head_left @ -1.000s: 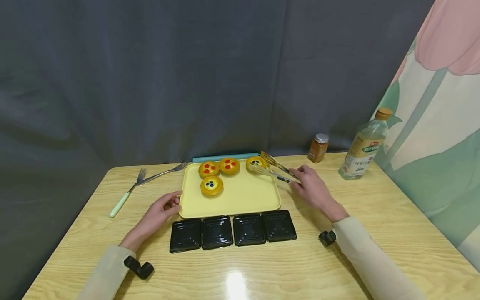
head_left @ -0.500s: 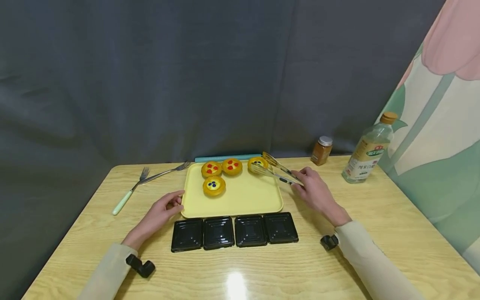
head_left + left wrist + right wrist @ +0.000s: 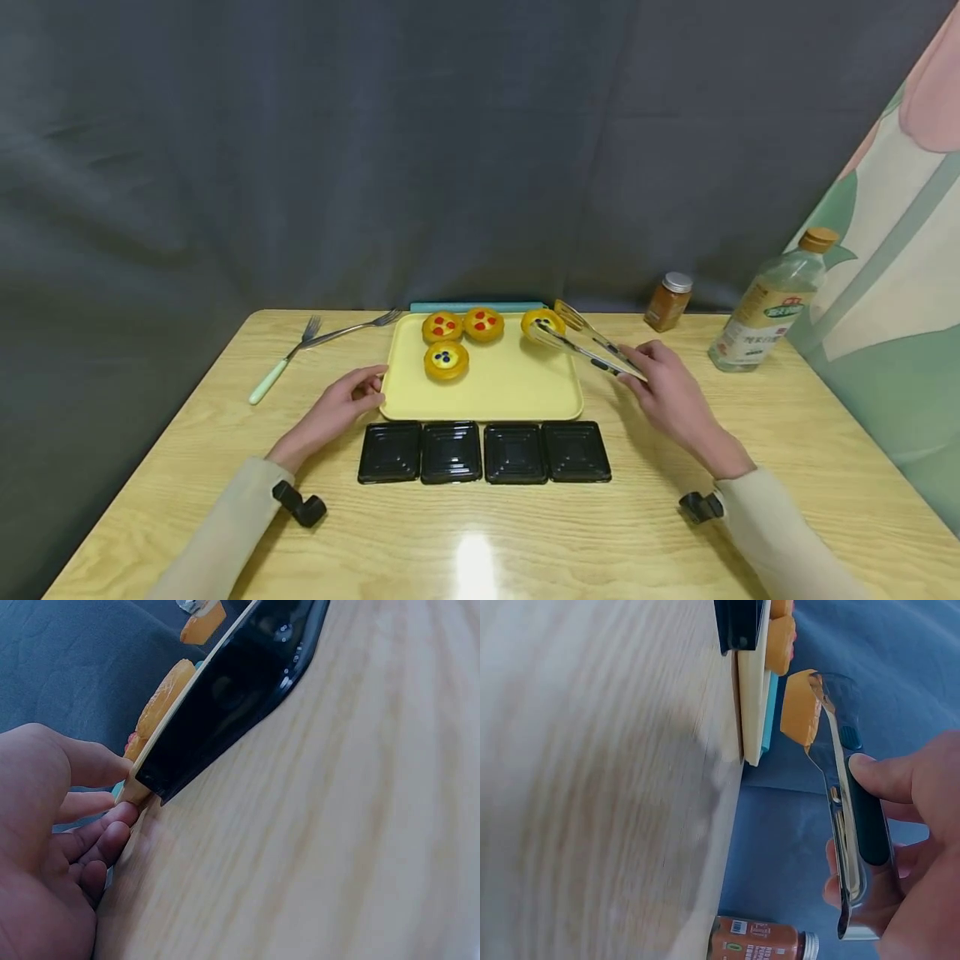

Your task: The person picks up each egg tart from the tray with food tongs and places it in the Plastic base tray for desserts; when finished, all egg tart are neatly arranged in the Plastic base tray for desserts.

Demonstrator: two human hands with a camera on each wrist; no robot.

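My left hand [image 3: 337,412] pinches the left edge of a pale yellow tray [image 3: 517,392]; the left wrist view shows the thumb and fingers at its rim. With my right hand [image 3: 675,404] I grip metal tongs with dark handle pads [image 3: 870,817]. Between the tong tips is a tart with blue berries [image 3: 547,320], raised above the tray in the right wrist view [image 3: 801,709]. Two tarts with red pieces, a left one [image 3: 442,327] and a right one [image 3: 483,325], sit on the tray. Another blue-berry tart [image 3: 446,360] lies in front of them.
Several black square plastic trays [image 3: 516,454] stand in a row before the yellow tray. Two forks lie left, one green-handled [image 3: 273,375]. A jar with a silver lid [image 3: 667,302] and a clear bottle [image 3: 765,321] stand at right. A teal strip [image 3: 480,307] lies behind.
The head view has shifted, so everything sits farther right in it. My right hand has moved right relative to the tray, and the tart in the tongs slightly up and right.
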